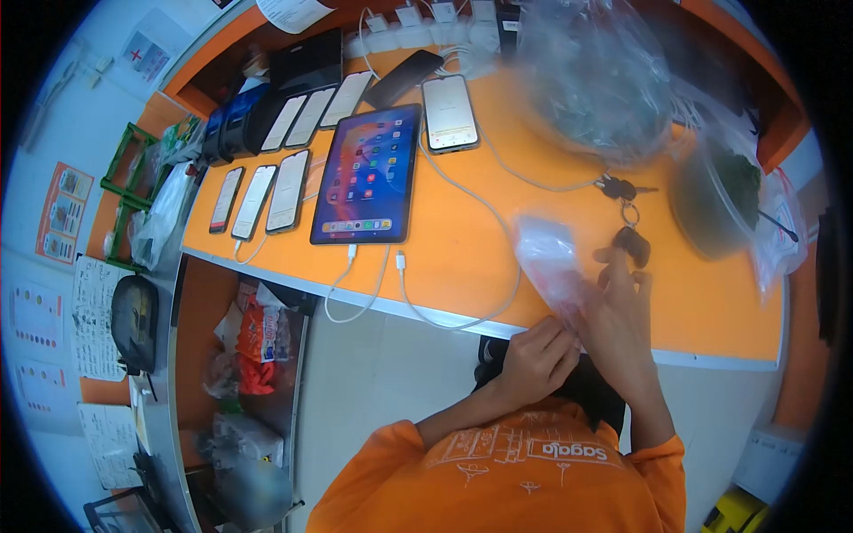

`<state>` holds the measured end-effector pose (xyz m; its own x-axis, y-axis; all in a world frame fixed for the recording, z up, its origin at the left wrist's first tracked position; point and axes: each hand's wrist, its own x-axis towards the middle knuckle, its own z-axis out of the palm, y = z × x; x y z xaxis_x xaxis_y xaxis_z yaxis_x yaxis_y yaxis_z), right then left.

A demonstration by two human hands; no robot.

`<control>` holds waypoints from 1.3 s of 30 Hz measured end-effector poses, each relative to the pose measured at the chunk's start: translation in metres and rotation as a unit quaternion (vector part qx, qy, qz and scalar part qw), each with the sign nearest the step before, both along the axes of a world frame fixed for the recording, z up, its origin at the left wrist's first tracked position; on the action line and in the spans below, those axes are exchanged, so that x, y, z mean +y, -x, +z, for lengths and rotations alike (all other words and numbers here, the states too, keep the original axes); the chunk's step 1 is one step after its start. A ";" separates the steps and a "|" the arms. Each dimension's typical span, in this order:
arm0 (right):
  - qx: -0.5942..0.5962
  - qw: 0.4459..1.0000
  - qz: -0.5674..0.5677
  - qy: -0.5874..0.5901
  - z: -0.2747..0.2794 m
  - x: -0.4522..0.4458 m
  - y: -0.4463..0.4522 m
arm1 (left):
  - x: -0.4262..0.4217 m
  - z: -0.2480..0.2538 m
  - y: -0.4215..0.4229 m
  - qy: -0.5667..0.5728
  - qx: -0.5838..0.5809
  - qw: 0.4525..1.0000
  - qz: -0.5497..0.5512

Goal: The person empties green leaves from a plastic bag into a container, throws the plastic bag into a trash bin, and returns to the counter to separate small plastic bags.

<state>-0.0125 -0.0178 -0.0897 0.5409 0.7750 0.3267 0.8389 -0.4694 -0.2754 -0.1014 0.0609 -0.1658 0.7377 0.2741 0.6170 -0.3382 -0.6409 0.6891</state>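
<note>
A clear plastic bag (546,249) with a reddish lower part lies slanted over the table's front edge. My left hand (538,360) is closed, pinching the bag's near end just off the edge. My right hand (617,320) is on the bag's right side, its thumb side against the plastic and its other fingers bent and partly spread. Just beyond those fingertips lies a dark key fob (633,244), joined by a ring to several keys (622,186). Whether the fingertips touch the fob, I cannot tell.
On the orange table (471,284) are a lit tablet (369,173), several phones (450,111) and white charging cables (400,262). A large, blurred plastic bag (600,80) stands at the back, and a translucent tub (711,200) at the right. Shelves (235,355) sit lower left.
</note>
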 end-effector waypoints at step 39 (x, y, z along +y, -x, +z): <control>0.386 0.899 0.149 -0.143 0.010 -0.021 -0.029 | 0.050 0.011 -0.030 -0.248 -0.070 0.956 0.142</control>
